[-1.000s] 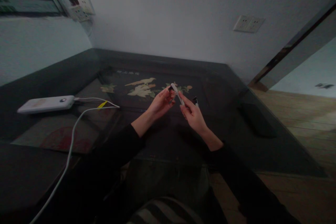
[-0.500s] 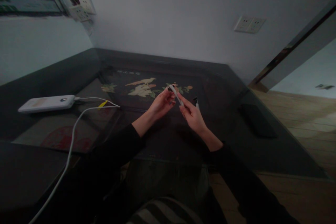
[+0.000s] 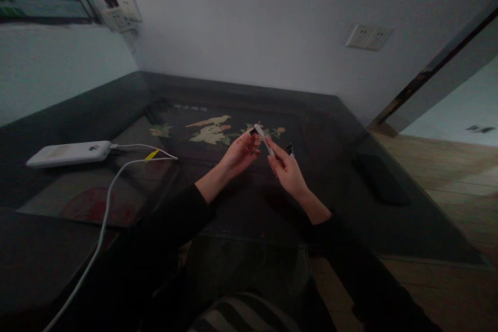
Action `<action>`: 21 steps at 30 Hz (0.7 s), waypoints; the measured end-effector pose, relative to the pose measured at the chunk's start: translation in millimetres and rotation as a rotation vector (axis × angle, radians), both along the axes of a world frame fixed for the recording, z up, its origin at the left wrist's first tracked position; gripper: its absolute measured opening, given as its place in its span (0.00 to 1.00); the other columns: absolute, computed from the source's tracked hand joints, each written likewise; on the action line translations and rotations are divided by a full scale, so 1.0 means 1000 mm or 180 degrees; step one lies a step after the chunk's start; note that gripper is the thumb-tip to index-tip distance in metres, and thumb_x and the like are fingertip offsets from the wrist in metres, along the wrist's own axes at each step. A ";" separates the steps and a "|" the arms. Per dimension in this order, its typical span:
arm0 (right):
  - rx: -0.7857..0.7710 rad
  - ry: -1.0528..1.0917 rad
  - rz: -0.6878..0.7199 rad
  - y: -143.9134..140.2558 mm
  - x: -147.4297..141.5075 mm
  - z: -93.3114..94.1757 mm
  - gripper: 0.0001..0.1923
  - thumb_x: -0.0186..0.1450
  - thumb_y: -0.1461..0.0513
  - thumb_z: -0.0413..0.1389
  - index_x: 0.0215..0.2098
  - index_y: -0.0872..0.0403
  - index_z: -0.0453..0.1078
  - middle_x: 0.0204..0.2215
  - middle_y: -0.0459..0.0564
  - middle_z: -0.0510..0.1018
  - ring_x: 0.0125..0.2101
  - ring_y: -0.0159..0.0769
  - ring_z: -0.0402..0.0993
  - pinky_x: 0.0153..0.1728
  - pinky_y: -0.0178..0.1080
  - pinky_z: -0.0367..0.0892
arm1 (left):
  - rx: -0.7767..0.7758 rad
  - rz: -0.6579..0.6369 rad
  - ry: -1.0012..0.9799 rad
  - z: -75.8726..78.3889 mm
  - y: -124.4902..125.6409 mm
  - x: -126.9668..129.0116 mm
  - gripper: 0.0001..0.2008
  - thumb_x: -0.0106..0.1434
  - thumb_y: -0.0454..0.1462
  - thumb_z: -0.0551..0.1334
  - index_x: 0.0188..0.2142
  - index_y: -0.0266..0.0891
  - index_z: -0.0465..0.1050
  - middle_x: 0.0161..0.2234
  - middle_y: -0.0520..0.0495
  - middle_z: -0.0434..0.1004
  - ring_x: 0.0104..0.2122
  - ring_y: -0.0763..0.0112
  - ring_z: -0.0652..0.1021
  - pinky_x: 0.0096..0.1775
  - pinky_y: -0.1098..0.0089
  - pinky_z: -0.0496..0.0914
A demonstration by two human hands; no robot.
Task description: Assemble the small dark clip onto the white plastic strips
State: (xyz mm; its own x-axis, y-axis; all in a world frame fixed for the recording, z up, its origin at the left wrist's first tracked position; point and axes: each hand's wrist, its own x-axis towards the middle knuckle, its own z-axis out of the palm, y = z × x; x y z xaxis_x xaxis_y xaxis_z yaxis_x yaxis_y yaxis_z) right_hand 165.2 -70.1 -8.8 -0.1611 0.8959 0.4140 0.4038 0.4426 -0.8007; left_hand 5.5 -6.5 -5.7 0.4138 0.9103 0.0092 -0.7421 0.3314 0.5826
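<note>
Hardly anything has shifted, so the work seems steady: the right hand (image 3: 287, 170) grips a white stick (image 3: 265, 140) over the table (image 3: 330, 181); the left hand (image 3: 238, 153) pinches a dark piece (image 3: 252, 130) (too dim to identify) at its far end.

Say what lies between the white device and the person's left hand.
In the head view, a loop of white cable and a yellow tag lie between the white device and the left hand.

Dim room, pale wall (image 3: 241, 26), dark tabletop (image 3: 327, 207), wooden floor (image 3: 459, 187)
</note>
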 end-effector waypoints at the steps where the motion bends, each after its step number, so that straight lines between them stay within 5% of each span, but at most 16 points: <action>1: -0.0019 0.0004 0.0048 -0.001 -0.001 0.000 0.27 0.71 0.58 0.49 0.68 0.48 0.60 0.44 0.53 0.80 0.27 0.34 0.70 0.26 0.37 0.68 | 0.0003 0.0004 0.0006 0.000 0.000 0.000 0.06 0.62 0.38 0.68 0.39 0.39 0.78 0.32 0.51 0.77 0.29 0.78 0.74 0.33 0.74 0.67; 8: -0.0093 0.0038 0.0312 -0.004 -0.004 0.000 0.27 0.71 0.59 0.49 0.68 0.49 0.60 0.37 0.50 0.80 0.20 0.29 0.61 0.24 0.36 0.66 | -0.0006 -0.0011 0.0048 0.003 -0.001 0.001 0.07 0.61 0.41 0.69 0.37 0.41 0.79 0.32 0.51 0.79 0.30 0.75 0.74 0.34 0.73 0.67; 14: 0.0035 -0.0075 0.0096 -0.001 -0.002 -0.001 0.26 0.71 0.59 0.49 0.67 0.46 0.61 0.47 0.53 0.80 0.30 0.36 0.73 0.29 0.39 0.71 | -0.0063 -0.0044 -0.0017 -0.002 0.001 0.001 0.08 0.61 0.41 0.69 0.37 0.40 0.78 0.30 0.52 0.78 0.30 0.76 0.75 0.34 0.73 0.67; 21: 0.0105 -0.0073 -0.0152 0.001 0.002 0.001 0.26 0.70 0.61 0.49 0.67 0.47 0.61 0.50 0.53 0.79 0.34 0.39 0.76 0.31 0.40 0.73 | 0.0008 -0.0083 -0.0054 -0.002 0.000 -0.001 0.09 0.61 0.37 0.69 0.40 0.39 0.77 0.33 0.51 0.78 0.29 0.77 0.75 0.33 0.74 0.67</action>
